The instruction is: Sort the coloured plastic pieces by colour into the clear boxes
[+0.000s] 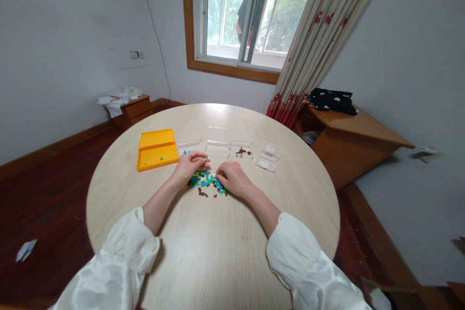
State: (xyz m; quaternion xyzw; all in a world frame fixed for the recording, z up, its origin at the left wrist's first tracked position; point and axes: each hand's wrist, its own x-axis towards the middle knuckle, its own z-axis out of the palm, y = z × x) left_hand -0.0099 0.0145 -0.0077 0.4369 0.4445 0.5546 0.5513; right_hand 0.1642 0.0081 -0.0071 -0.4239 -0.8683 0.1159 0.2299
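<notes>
A pile of small plastic building pieces (207, 180) in green, blue, yellow and brown lies on the round table between my hands. My left hand (189, 165) is above the pile's left side, its thumb and fingers pinched at a tiny green piece (207, 157). At the right edge of the pile, my right hand (234, 178) rests with curled fingers among the pieces; whatever is between its fingertips is hidden. Several loose brown pieces (202, 193) lie on the near side. Behind my left hand, an open yellow case (157, 146) has green pieces in it.
Open clear boxes stand beyond my hands: one with blue pieces (186, 152), a middle box (217, 149), and one with brown pieces (243, 151). A smaller clear case (268, 157) stands to the right. The pale round table (214, 252) has a curved edge all around.
</notes>
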